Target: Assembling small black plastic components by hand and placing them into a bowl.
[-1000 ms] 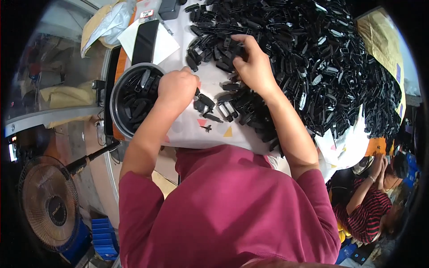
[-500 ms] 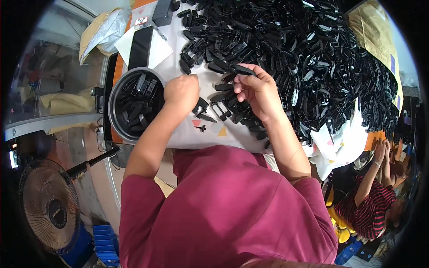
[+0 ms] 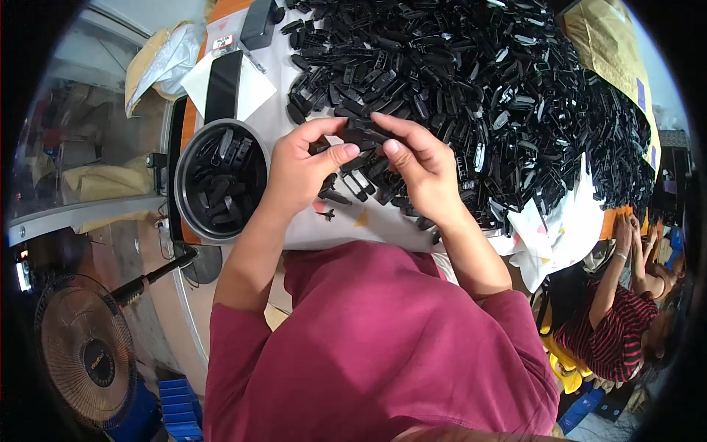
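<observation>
The left hand (image 3: 296,175) and right hand (image 3: 433,175) pinch 1 black part (image 3: 364,135) at the edge of the pile (image 3: 449,74); white cloth (image 3: 300,230) separates pile and bowl (image 3: 181,186).

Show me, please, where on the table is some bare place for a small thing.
Bare cloth lies between the small black piece and the maroon shirt; a narrower strip separates the white sheet from the black pile. That pile crowds the right side.
</observation>
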Tool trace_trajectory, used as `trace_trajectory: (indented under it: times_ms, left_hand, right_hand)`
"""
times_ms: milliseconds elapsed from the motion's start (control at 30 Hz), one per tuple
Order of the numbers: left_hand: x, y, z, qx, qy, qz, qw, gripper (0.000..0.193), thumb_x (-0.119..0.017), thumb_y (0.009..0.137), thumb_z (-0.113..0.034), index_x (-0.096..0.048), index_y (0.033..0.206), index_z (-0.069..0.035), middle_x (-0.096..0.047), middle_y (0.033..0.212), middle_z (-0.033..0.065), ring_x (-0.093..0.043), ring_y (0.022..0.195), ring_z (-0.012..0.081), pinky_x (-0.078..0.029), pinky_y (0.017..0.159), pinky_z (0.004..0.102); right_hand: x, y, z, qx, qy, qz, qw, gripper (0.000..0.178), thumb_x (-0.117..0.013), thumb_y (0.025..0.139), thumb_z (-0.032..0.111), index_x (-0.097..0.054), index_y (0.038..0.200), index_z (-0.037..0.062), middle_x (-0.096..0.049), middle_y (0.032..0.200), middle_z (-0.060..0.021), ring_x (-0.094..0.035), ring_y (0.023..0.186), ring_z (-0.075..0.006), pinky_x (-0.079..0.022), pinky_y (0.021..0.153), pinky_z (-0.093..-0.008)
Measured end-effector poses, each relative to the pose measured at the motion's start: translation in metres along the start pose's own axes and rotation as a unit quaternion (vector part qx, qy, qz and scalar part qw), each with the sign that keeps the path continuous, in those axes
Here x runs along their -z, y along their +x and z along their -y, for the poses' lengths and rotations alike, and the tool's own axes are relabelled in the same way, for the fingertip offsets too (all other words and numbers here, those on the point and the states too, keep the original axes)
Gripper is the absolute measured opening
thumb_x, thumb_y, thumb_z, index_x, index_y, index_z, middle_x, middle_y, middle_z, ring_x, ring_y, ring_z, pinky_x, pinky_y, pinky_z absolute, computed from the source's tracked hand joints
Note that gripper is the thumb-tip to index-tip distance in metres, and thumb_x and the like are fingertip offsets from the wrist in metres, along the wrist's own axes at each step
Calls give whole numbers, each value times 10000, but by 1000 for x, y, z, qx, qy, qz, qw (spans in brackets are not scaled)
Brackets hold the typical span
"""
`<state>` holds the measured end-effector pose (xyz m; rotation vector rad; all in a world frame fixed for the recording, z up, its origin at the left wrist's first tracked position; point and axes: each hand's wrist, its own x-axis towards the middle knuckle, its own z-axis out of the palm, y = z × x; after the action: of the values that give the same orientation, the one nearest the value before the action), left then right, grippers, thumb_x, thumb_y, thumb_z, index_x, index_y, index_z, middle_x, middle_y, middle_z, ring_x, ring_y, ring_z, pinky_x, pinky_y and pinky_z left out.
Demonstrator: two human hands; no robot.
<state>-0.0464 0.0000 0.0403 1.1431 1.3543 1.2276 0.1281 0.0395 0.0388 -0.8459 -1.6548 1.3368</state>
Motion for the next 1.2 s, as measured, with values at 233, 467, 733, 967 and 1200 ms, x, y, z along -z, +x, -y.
trace_trajectory:
  times_ms: [233, 467, 733, 967, 1200]
  left_hand:
    - [-2, -1, -6, -145, 64, -6, 987, 284, -681, 744, -36, -603, 1011, 20, -601, 879, 40, -539, 731, 98, -437, 649, 209]
    - [-9, -6, 1, -137, 69, -2, 988, 265, -656, 765, -35, -613, 1024, 3, -623, 884, 57, -567, 741, 116, -467, 660, 234]
    - [-28, -15, 4, 1, -210, -12, 978, 328, -587, 856, -171, -552, 1124, 17, -582, 802, 7, -475, 593, 41, -403, 551, 175]
    - [18, -50, 19, 59, -194, -5, 979, 252, -558, 867, -154, -579, 1053, 14, -571, 796, 7, -477, 607, 44, -375, 539, 174]
    - [106, -41, 16, -42, 523, -256, 812, 199, -617, 787, -203, -599, 915, -52, -603, 876, 82, -571, 814, 290, -456, 718, 339]
  right_hand:
    - [7, 3, 12, 229, -272, -42, 934, 352, -553, 750, -102, -605, 1072, 31, -582, 858, -96, -533, 691, -163, -438, 602, -246]
    - [13, -2, 14, 241, -316, -3, 918, 420, -558, 666, -136, -604, 1051, 25, -557, 815, -102, -516, 690, -240, -426, 601, -312]
    - [-12, -14, 7, 182, -198, -63, 961, 420, -619, 722, -70, -568, 1125, 35, -564, 993, -128, -561, 792, -173, -467, 630, -255]
    - [-37, -20, -10, -28, -1, 69, 997, 176, -654, 779, 41, -586, 927, -26, -620, 816, -78, -577, 693, -110, -476, 620, -239]
    - [-17, 66, -63, 105, -532, 68, 837, 152, -632, 699, 147, -659, 828, 72, -610, 811, -92, -565, 821, -259, -475, 704, -345]
